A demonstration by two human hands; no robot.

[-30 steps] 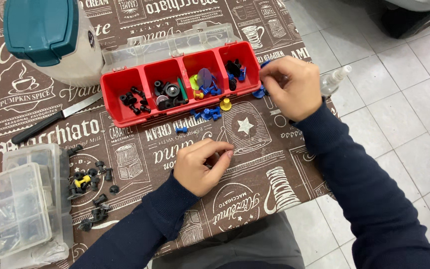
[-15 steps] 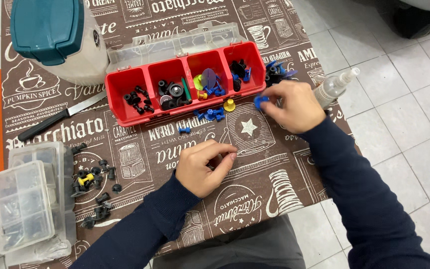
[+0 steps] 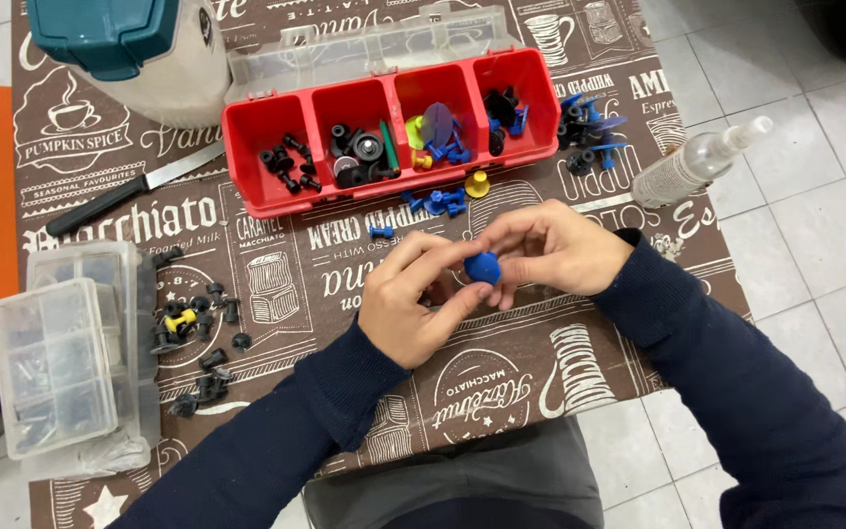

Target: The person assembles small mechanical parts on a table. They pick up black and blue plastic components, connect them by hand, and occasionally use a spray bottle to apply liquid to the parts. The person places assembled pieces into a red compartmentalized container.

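A small round blue plastic part (image 3: pixel 483 267) is pinched between the fingers of both hands over the middle of the table. My left hand (image 3: pixel 413 299) grips it from the left with thumb and forefinger. My right hand (image 3: pixel 550 250) closes on it from the right. Just beyond the hands stands a red compartment tray (image 3: pixel 257 196) holding black, blue, yellow and green small parts. Loose blue parts (image 3: pixel 438 203) and a yellow part (image 3: pixel 478 183) lie in front of the tray.
A clear organiser box (image 3: pixel 61 362) sits at the left edge with scattered black parts (image 3: pixel 198 338) beside it. A knife (image 3: pixel 129 191), a teal-lidded white container (image 3: pixel 149 44) and a clear spray bottle (image 3: pixel 692 162) lie around the tray. More blue and black parts (image 3: pixel 585 132) sit right of the tray.
My right hand came back from the pile at the tray's right end carrying the blue part. Both hands have met at the table's middle and now hold it together.
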